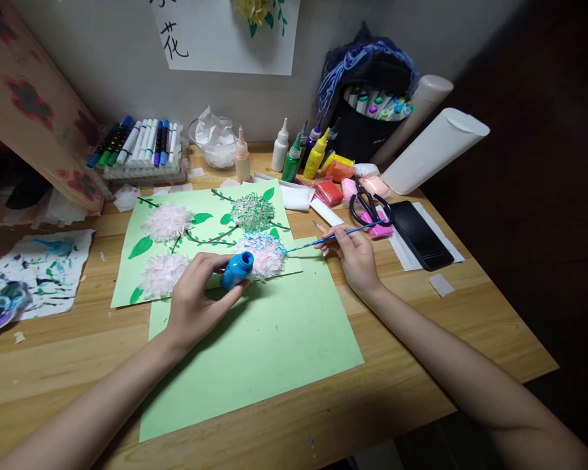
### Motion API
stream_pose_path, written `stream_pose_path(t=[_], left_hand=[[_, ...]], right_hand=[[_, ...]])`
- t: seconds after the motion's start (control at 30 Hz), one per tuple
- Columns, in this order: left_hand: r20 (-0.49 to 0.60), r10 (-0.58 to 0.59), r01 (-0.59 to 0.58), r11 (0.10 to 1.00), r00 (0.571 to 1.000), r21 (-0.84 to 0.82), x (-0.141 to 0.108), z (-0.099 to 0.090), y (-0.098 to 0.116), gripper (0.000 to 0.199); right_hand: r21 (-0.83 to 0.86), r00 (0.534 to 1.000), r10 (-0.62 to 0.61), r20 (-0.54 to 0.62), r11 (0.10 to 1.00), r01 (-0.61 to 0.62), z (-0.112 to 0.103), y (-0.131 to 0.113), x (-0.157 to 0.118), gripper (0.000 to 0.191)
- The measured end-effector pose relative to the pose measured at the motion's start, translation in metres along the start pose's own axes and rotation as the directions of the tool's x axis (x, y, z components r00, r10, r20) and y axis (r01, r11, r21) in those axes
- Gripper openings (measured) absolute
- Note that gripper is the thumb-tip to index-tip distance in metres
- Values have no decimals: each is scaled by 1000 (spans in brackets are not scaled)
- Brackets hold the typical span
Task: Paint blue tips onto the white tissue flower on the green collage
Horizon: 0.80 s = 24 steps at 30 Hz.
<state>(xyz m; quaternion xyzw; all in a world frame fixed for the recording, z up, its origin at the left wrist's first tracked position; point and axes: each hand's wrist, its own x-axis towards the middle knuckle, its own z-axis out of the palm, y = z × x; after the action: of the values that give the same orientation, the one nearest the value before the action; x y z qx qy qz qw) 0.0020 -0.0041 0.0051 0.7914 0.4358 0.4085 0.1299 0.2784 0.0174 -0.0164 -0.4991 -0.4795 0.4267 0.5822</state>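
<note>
My left hand [198, 297] is wrapped round an uncapped bottle of blue paint [236, 270], tilted above the green paper. In my right hand [350, 258] is a thin blue paintbrush [333, 239], its tip at the right edge of a ruffled tissue paper flower [266, 258]. That flower is pale pink with blue along its upper petals. It sits on a light green sheet [206, 196] with painted leaves and brown stems. Behind it is a flower tinted green [253, 212]; two pale pink flowers [168, 222] lie to the left. A second green sheet [255, 365] lies partly under the first.
Paint bottles [293, 158] and clay packets [329, 192] stand or lie at the back. Scissors [370, 202] and a phone [420, 236] are on the right. Markers [142, 143] and a paint-stained cloth [42, 267] are on the left. A white tube [436, 150] leans at back right.
</note>
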Motion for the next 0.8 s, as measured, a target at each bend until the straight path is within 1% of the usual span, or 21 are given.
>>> stream_pose_path(t=[0.17, 0.3, 0.43, 0.57, 0.67, 0.8], left_hand=[[-1, 3, -3, 1000, 1000, 0, 0, 0, -1, 25], [9, 5, -5, 1000, 1000, -2, -1, -1, -2, 25], [5, 15, -15, 1000, 1000, -4, -1, -1, -2, 26], [6, 14, -14, 1000, 1000, -11, 0, -1, -1, 26], [6, 11, -11, 1000, 1000, -9, 0, -1, -1, 26], [8, 11, -11, 1000, 1000, -11, 0, -1, -1, 27]], right_hand=[[0, 999, -9, -50, 1000, 9, -2, 1, 0, 32], [-34, 1000, 11, -27, 999, -12, 2, -1, -1, 32], [-12, 1000, 2, 5, 1000, -2, 3, -2, -3, 31], [16, 999, -19, -26, 1000, 19, 1, 0, -4, 29], [-1, 999, -10, -43, 1000, 10, 0, 0, -4, 30], [-37, 1000, 1, -5, 999, -1, 4, -3, -4, 32]])
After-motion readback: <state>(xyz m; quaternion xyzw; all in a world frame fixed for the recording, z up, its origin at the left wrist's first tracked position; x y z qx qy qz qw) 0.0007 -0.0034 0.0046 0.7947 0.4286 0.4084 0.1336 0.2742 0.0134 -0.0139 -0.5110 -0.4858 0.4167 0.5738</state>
